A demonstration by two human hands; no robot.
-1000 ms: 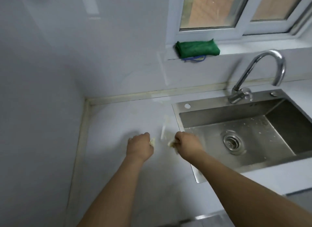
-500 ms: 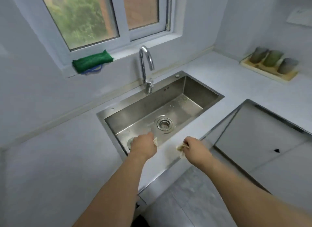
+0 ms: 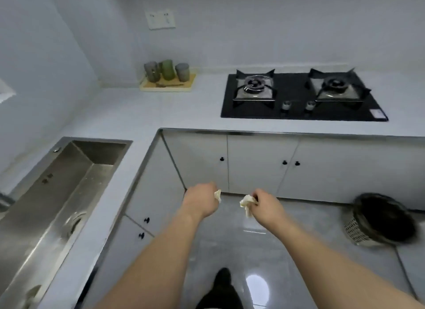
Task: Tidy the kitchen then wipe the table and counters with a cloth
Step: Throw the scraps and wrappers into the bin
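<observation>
Both arms reach out over the grey floor, away from the white counter (image 3: 138,115). My left hand (image 3: 201,201) is curled into a fist around a small pale yellowish scrap (image 3: 217,194) that pokes out on its right side. My right hand (image 3: 266,205) pinches a second, larger pale scrap (image 3: 246,202), which hangs down from the fingers. The two hands are level, a short gap apart. A waste basket (image 3: 381,223) with a dark liner stands on the floor to the right of my right hand.
The steel sink (image 3: 53,193) sits in the counter at the left. A black two-burner gas hob (image 3: 299,94) lies on the far counter. A wooden tray (image 3: 167,85) with three cups stands in the corner. White cabinet doors (image 3: 259,163) line the front.
The view has swung right, from the corner left of the sink, past the sink, to the hob and floor. Both hands lifted the scraps off the counter and carried them over the floor.
</observation>
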